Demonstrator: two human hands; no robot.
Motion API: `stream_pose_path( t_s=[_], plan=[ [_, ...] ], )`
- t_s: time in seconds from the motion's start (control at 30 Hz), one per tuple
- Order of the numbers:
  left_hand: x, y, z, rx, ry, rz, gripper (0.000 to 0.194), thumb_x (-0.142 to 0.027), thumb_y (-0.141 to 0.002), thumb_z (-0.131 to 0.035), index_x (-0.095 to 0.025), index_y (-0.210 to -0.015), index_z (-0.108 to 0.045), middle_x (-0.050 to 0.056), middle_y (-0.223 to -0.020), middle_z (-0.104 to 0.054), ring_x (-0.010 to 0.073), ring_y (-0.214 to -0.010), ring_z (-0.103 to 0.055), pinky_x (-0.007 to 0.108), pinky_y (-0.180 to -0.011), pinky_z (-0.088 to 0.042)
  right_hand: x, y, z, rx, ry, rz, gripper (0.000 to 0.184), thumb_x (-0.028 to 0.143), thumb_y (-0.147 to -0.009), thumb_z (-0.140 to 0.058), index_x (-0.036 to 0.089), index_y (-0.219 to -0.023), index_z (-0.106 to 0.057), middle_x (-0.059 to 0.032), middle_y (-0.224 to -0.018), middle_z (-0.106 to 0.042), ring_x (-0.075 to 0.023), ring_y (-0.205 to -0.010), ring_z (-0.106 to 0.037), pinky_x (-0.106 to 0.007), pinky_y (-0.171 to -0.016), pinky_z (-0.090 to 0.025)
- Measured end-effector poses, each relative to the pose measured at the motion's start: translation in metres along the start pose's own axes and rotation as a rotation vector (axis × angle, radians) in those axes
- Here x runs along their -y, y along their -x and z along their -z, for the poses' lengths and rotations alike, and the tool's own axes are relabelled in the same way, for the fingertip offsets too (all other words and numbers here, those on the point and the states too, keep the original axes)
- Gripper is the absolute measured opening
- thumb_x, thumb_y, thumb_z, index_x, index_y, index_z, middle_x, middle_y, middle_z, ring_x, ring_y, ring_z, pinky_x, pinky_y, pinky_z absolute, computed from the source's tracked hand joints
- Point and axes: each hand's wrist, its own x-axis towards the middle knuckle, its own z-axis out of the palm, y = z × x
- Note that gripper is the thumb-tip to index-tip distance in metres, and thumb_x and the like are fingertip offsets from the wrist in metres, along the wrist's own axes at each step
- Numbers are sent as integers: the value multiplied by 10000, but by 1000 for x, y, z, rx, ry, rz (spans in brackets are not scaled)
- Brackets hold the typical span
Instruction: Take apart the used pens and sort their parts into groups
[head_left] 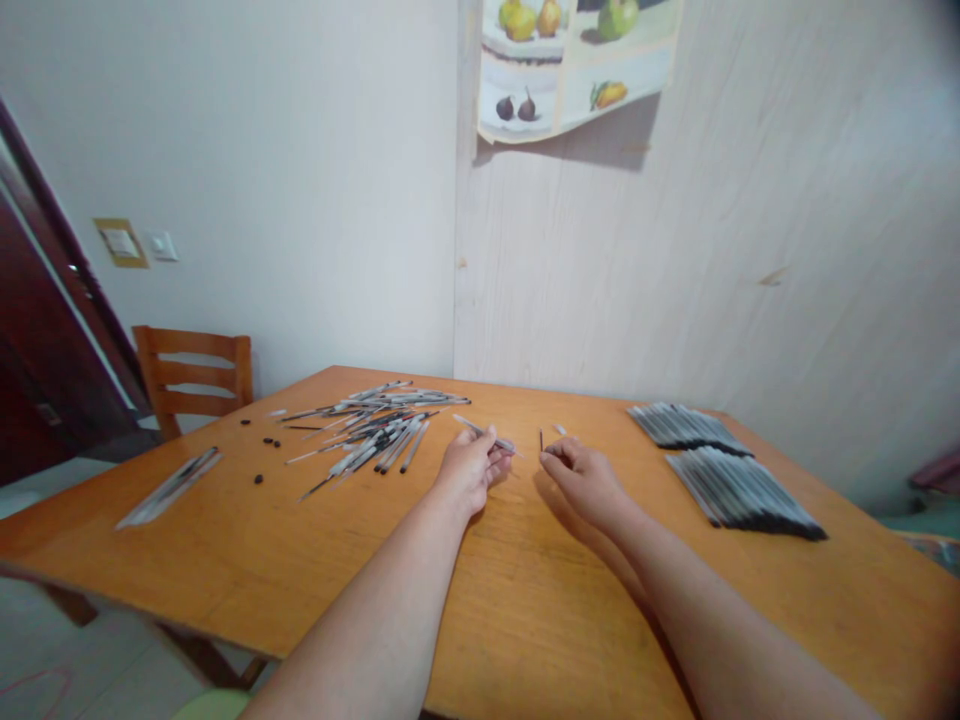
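My left hand (471, 472) is closed around a slim clear pen barrel (466, 424) over the middle of the table. A thin pointed end juts out past its fingertips toward the right. Just across a small gap, my right hand (589, 480) has thumb and forefinger pinched on a short, thin dark stick (541, 440) that stands nearly upright; its exact kind is too small to tell. Behind the right hand lies a small whitish piece (560, 430). Left of my hands spreads a loose pile of pens and pen parts (382, 425), grey, clear and black.
Two neat rows of black-ended pens, a far one (682, 428) and a near one (750, 495), lie on the right of the wooden table (337, 590). Clear tubes (169, 492) and several small black pieces (259, 479) are at left. A chair (195, 375) stands beyond.
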Motion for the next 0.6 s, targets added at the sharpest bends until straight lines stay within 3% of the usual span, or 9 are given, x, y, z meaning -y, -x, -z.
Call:
stream_pose_path(
  t_s=[0.13, 0.33, 0.6],
  plan=[
    [2, 4, -2, 24, -25, -13, 155, -268, -882, -628, -171, -834, -516, 64, -773, -700, 114, -653, -673, 225, -632, -543, 15, 5, -9, 25, -67, 20, 254, 358, -882, -491, 195, -731, -614, -15, -660, -612, -153, -636, -538, -259, -589, -372],
    [4, 5, -2, 52, -22, -9, 185, -281, -858, -663, -171, -829, -518, 68, -775, -703, 125, -658, -679, 232, -632, -544, 12, 5, -11, 3, -59, -5, 191, 300, -840, -527, 198, -697, -601, -12, -665, -616, -148, -642, -542, -253, -601, -375],
    [-21, -9, 15, -129, 95, -182, 218, -314, -849, -678, -169, -794, -524, 47, -753, -687, 118, -675, -676, 225, -641, -532, 5, 1, 10, -4, -54, 8, 142, 277, -804, -519, 207, -692, -573, 2, -658, -598, -144, -651, -542, -250, -607, -373]
  ],
)
